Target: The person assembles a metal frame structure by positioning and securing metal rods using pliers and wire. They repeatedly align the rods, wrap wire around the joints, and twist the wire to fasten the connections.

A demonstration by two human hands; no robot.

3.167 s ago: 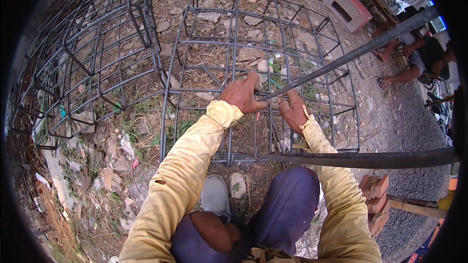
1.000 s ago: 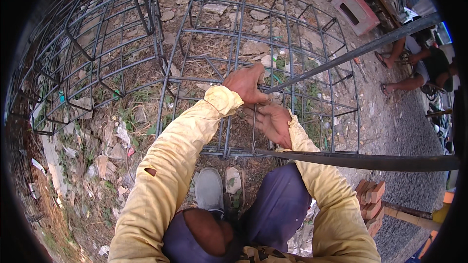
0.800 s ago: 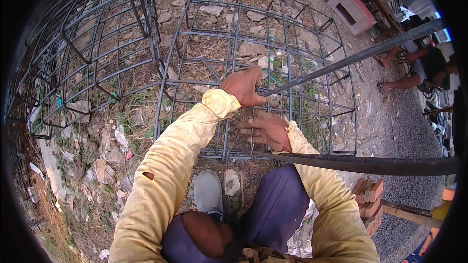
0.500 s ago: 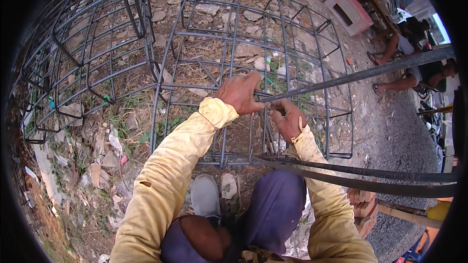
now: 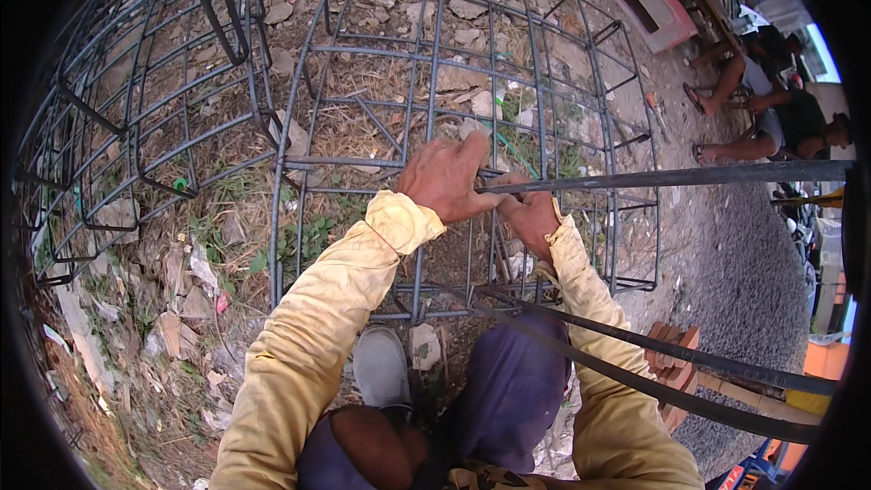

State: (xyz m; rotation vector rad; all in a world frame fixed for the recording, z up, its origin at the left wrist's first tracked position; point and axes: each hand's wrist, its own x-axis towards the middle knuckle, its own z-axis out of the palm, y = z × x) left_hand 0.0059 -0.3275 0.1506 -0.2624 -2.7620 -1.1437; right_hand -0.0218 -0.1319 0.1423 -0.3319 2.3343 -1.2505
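A cage of dark steel reinforcing bars (image 5: 434,82) lies on the ground before me. My left hand (image 5: 445,177) is wrapped round a bar near its middle, thumb stretched toward my right hand. Close beside it, my right hand (image 5: 531,220) is closed, fingers curled at the same crossing; whatever they pinch is hidden. A long steel bar (image 5: 689,177) runs from between the hands to the right edge. Two more dark bars (image 5: 671,349) pass over my right forearm from the cage's near edge.
Another bar cage (image 5: 154,82) stands at the left. Rubble, grass and litter (image 5: 195,281) cover the ground. Red bricks (image 5: 676,363) are stacked beside a gravel heap (image 5: 739,254). A pinkish box (image 5: 651,4) and seated people (image 5: 771,118) are at the far right.
The right ends of the long bars now sit lower in view. My right fingers have curled in closer to the crossing; the left hand has barely moved.
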